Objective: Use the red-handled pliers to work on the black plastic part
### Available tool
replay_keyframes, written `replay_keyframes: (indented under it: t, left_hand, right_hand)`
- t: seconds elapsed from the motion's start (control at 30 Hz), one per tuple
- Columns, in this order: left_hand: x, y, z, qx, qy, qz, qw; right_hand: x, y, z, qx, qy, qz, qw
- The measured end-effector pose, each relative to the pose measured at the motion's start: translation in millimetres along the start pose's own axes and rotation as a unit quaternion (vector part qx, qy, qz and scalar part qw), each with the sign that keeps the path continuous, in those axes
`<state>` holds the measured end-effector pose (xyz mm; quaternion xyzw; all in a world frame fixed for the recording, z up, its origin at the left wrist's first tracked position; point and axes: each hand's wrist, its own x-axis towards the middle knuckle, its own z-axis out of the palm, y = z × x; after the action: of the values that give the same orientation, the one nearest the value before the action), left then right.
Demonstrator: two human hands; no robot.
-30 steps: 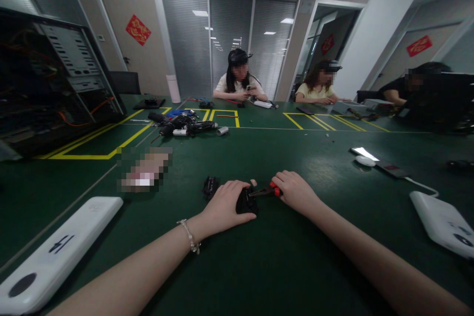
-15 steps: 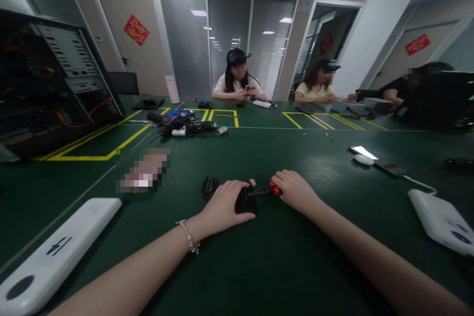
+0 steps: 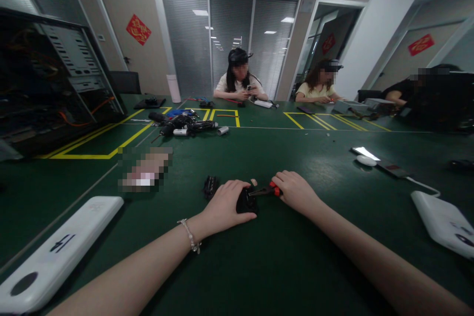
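Note:
My left hand (image 3: 225, 206) is closed around a small black part (image 3: 247, 203), holding it down on the green table; its exact kind is too dark to make out. In my right hand (image 3: 294, 190) are pliers with red handles (image 3: 274, 188) and dark long jaws, pointing left. The jaw tips reach the black part, though whether they grip it I cannot tell. Just left of my left hand lies another black piece (image 3: 211, 186). A small pale bit (image 3: 254, 182) rests behind the jaws.
Long white device (image 3: 62, 252) at left; another white device (image 3: 442, 222) with a cable at right. A pile of tools and black parts (image 3: 185, 124) lies farther back. An open computer case (image 3: 74, 69) stands at left. Several people sit across the green table (image 3: 237, 276).
The view has shifted very slightly. My hands, the pliers and the black part hold nearly the same positions. A person at far right has moved an arm back.

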<state>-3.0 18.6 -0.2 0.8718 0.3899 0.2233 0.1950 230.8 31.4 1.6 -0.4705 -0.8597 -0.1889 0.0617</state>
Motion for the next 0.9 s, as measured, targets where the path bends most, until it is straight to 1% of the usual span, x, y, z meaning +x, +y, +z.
replay_keyframes:
  t: [0.2,0.4,0.67,0.9]
  left_hand:
    - [0.5,0.7,0.2,-0.001,0.003,0.0,1.0]
    - [0.6,-0.1,1.7,0.004,0.007,0.008,1.0]
    - [-0.3,1.1,-1.1,0.0,0.001,0.002,1.0]
    - [0.8,1.3,0.9,0.001,0.004,0.0,1.0]
  right_hand:
    - [-1.0,1.2,3.3,-0.004,-0.002,0.003,1.0]
    - [-1.6,1.9,0.8,-0.007,-0.01,0.01,1.0]
    - [-1.4,0.5,-0.2,0.005,0.014,-0.004,1.0]
    - [-0.9,0.4,1.5,0.009,0.004,0.005,1.0]
